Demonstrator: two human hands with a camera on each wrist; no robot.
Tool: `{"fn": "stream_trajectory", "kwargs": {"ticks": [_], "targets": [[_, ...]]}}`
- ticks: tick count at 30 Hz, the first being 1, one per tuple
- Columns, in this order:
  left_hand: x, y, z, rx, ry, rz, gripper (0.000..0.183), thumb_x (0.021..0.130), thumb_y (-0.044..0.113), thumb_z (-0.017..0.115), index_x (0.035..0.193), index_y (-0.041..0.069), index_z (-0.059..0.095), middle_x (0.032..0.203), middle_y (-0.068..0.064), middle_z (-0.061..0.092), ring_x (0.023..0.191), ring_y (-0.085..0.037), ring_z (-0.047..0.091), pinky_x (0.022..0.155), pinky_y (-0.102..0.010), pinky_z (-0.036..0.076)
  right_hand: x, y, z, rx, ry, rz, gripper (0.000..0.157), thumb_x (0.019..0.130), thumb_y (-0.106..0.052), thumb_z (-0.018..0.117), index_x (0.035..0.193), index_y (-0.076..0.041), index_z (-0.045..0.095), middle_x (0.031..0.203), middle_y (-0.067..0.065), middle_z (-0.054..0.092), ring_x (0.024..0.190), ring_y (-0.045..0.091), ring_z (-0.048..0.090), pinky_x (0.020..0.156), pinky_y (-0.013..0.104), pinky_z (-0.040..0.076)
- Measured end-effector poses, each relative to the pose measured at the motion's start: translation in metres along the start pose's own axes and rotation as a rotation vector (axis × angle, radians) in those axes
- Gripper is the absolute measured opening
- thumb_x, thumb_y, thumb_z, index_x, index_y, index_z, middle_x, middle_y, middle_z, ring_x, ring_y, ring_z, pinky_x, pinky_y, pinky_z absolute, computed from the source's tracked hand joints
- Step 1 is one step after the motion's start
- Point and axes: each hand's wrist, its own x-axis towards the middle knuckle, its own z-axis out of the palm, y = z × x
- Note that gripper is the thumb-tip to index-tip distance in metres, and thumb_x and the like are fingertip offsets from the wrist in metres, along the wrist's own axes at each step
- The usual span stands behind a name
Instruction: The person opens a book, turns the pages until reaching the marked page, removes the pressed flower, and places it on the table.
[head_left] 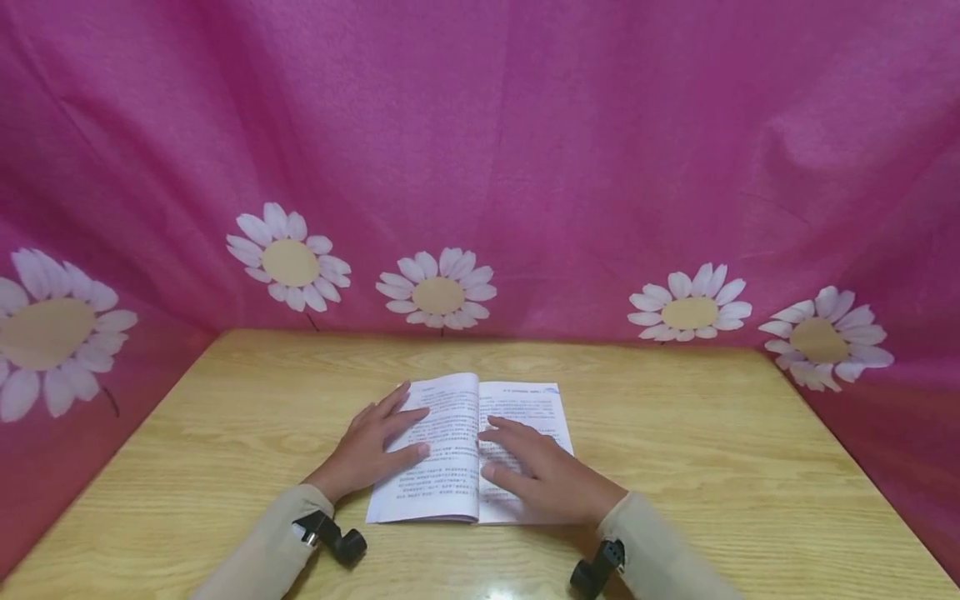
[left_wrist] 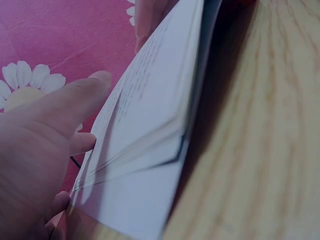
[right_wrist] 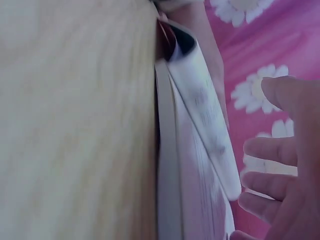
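A printed book (head_left: 442, 487) lies spread on the table, its pages covered in lines of text. My left hand (head_left: 369, 450) rests along the outer side of the left page, with fingers extended and the thumb pointing toward the fold. Over the right page is my right hand (head_left: 551, 475), its fingers loosely extended toward the fold and pinching nothing. The left wrist view shows the left leaves (left_wrist: 145, 105) bulging up off the table beside the left thumb. In the right wrist view, the leaves on the far side curve up near the fold, past the right fingertips (right_wrist: 270, 150).
The wooden table (head_left: 690, 433) extends around the book on all sides. A pink cloth (head_left: 562, 167) with large white daisies hangs behind the table and along both sides. Each sleeved wrist carries a small black camera (head_left: 348, 546).
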Motion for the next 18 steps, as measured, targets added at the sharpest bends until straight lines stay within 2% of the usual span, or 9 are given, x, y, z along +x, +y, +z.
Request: {"fn": "stream_trajectory", "kwargs": {"ticks": [4, 7, 13, 18], "targets": [[0.001, 0.0, 0.001, 0.012, -0.003, 0.03, 0.06, 0.091, 0.054, 0.057, 0.141, 0.02, 0.052, 0.156, -0.003, 0.03, 0.146, -0.029, 0.019, 0.115, -0.055, 0.009, -0.001, 0.016, -0.008, 0.023, 0.049, 0.053, 0.059, 0.096, -0.054, 0.048, 0.143, -0.018, 0.046, 0.156, 0.006, 0.031, 0.144, 0.026, 0.024, 0.114, 0.054, 0.02], [0.001, 0.0, 0.001, 0.029, -0.01, 0.025, 0.058, 0.093, 0.053, 0.054, 0.141, 0.021, 0.052, 0.153, -0.003, 0.036, 0.145, -0.031, 0.019, 0.115, -0.055, 0.009, -0.002, 0.028, -0.013, 0.026, 0.092, 0.091, 0.062, 0.095, -0.054, 0.051, 0.144, -0.017, 0.045, 0.157, 0.007, 0.028, 0.145, 0.028, 0.022, 0.114, 0.056, 0.018], [0.001, -0.001, 0.002, 0.036, -0.014, 0.022, 0.056, 0.095, 0.053, 0.051, 0.141, 0.021, 0.052, 0.152, -0.004, 0.038, 0.146, -0.031, 0.019, 0.115, -0.055, 0.008, -0.005, 0.048, -0.023, -0.019, 0.15, 0.14, 0.072, 0.09, -0.057, 0.056, 0.147, -0.015, 0.04, 0.158, 0.01, 0.023, 0.146, 0.031, 0.014, 0.114, 0.058, 0.013], [0.0, 0.0, 0.001, 0.03, -0.016, 0.022, 0.056, 0.094, 0.053, 0.052, 0.14, 0.02, 0.052, 0.152, -0.005, 0.039, 0.145, -0.032, 0.018, 0.115, -0.054, 0.007, -0.008, 0.059, -0.028, -0.057, 0.156, 0.182, 0.089, 0.081, -0.064, 0.063, 0.15, -0.015, 0.034, 0.16, 0.012, 0.016, 0.147, 0.031, 0.008, 0.114, 0.06, 0.005]]}}
